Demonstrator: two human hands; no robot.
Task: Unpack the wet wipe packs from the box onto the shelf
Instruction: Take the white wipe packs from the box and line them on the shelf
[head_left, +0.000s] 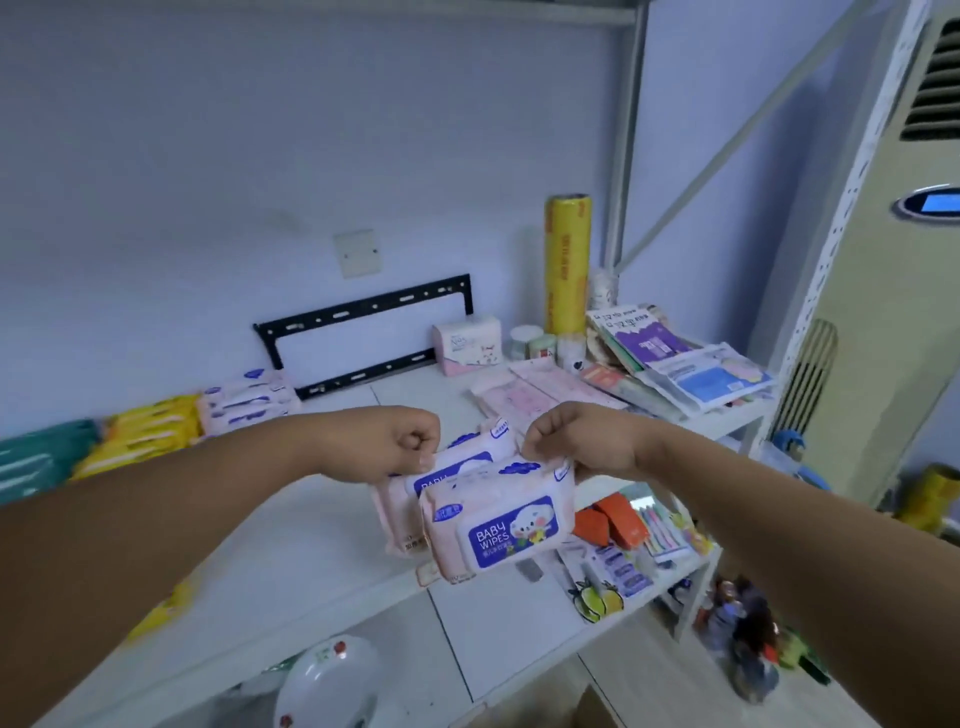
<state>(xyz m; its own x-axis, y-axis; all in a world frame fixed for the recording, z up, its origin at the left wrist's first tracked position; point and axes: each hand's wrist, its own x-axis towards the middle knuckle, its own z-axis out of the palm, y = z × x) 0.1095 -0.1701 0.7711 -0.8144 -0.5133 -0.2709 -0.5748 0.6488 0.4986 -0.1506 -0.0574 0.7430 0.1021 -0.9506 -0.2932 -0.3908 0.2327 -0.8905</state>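
Both hands hold pink baby wipe packs by their top edges above the front of the white shelf (332, 525). My left hand (387, 441) pinches the rear pack (410, 493), which hangs partly hidden behind the front one. My right hand (576, 441) pinches the front pack (506, 525), whose blue "BABY WIPES" label faces me. More pink wipe packs (249, 402) lie stacked at the back left of the shelf, beside yellow packs (150, 434) and green packs (41, 457). The box is not in view.
A black metal bracket (363, 332) leans on the wall. A tissue pack (467, 345), a yellow film roll (567, 265), small jars and flat packets crowd the shelf's right side. A lower shelf (498, 613) holds stationery and a bowl (327, 686). An air conditioner (904, 312) stands right.
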